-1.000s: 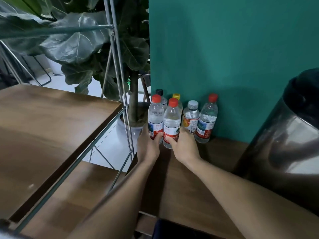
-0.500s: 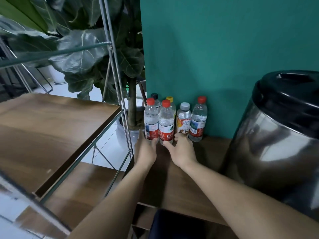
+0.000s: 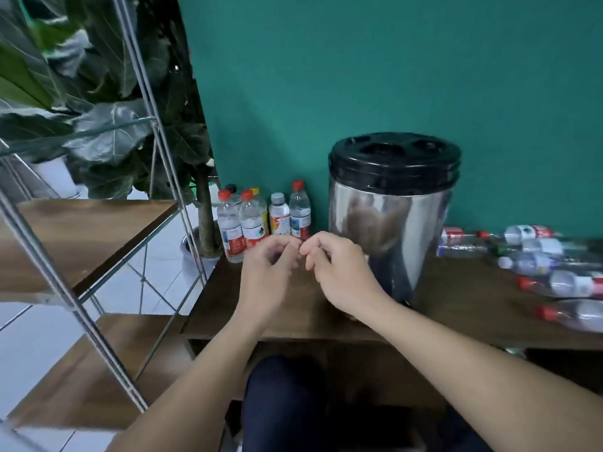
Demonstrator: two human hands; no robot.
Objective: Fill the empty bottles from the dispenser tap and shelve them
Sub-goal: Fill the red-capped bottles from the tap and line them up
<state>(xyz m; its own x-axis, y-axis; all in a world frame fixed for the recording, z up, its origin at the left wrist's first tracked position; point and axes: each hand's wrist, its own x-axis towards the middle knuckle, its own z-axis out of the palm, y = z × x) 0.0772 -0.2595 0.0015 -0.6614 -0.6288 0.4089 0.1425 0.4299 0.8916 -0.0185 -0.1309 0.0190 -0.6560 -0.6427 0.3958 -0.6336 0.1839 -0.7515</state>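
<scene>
Several filled bottles (image 3: pixel 251 220) with red, yellow, grey and black caps stand upright at the table's back left corner against the teal wall. A steel dispenser (image 3: pixel 391 216) with a black lid stands right of them; its tap is hidden behind my right forearm. Several empty bottles (image 3: pixel 551 272) lie on their sides at the far right. My left hand (image 3: pixel 269 272) and my right hand (image 3: pixel 339 272) hover side by side over the table in front of the standing bottles, fingers loosely curled, holding nothing.
The dark wooden table (image 3: pixel 284 314) runs from centre to right. A metal-framed rack with wooden shelves (image 3: pixel 88 230) stands at the left. A large-leaved potted plant (image 3: pixel 107 138) is behind the rack. White tiled floor shows between rack and table.
Both hands have let go of the two front red-capped bottles and pulled back toward me. The view has swung right, bringing the whole dispenser and the lying bottles into sight.
</scene>
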